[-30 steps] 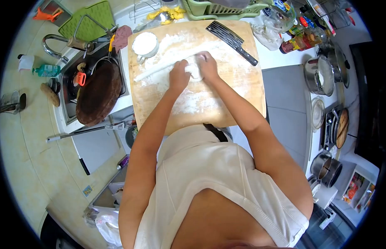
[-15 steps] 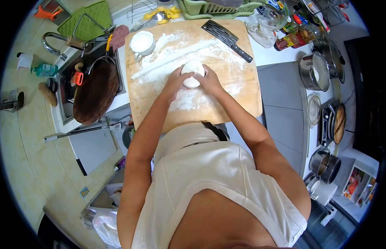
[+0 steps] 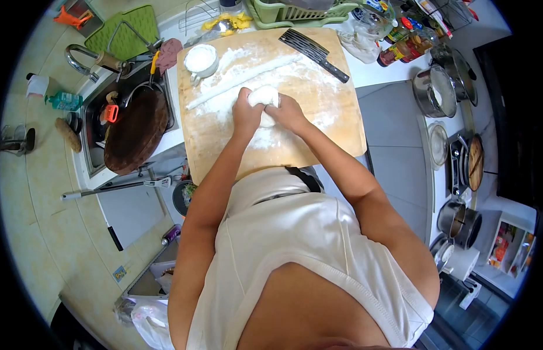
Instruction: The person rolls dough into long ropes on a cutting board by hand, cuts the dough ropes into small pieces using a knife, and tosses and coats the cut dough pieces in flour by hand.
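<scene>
A lump of white dough [image 3: 264, 95] is between my two hands on a floured wooden board [image 3: 336, 134]. My left hand [image 3: 247, 114] wraps its left side, and my right hand [image 3: 287, 112] grips the right side. Both thumbs press into its middle, and part of the dough bulges below them. Just beyond my hands a white, flour-covered rolling pin [image 3: 242, 81] lies slantwise on the board. A white cup of flour [image 3: 201, 60] stands at the board's far left. To the far right rests a cleaver [image 3: 313, 53] with a black handle.
At the left is a sink [image 3: 98, 157] with a large brown round lid [image 3: 136, 131] over it. A green dish rack [image 3: 300, 13] stands behind the board. Bottles [image 3: 406, 49] are at the back right, and a steel pot [image 3: 433, 92] sits on the right counter.
Both hands have moved slightly toward me, with the thumbs now pushed into the dough. The dough has gone from a smooth oval to a folded, squeezed shape. The view has shifted a little.
</scene>
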The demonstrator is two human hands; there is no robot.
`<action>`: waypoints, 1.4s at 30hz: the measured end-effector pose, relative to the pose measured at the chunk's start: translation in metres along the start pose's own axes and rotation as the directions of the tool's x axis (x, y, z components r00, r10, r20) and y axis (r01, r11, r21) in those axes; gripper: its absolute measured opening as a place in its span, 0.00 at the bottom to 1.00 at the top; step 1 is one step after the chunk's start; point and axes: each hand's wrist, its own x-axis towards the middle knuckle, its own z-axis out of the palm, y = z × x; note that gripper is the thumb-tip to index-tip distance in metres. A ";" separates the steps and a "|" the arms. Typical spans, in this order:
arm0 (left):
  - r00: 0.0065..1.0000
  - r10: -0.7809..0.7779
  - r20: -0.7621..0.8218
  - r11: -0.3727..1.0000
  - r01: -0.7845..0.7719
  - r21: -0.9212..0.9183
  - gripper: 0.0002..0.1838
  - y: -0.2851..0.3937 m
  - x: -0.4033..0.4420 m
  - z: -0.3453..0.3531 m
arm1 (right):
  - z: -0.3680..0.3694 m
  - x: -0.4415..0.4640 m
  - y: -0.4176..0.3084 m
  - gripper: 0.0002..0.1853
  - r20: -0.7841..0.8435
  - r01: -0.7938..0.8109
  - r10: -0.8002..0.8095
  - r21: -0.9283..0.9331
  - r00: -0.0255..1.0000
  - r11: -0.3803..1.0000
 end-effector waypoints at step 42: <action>0.933 -0.058 0.356 0.632 0.311 -0.710 0.32 0.162 -0.110 0.094 | -0.178 -0.152 0.011 0.30 0.206 -0.222 -0.282 0.975 0.937 -0.026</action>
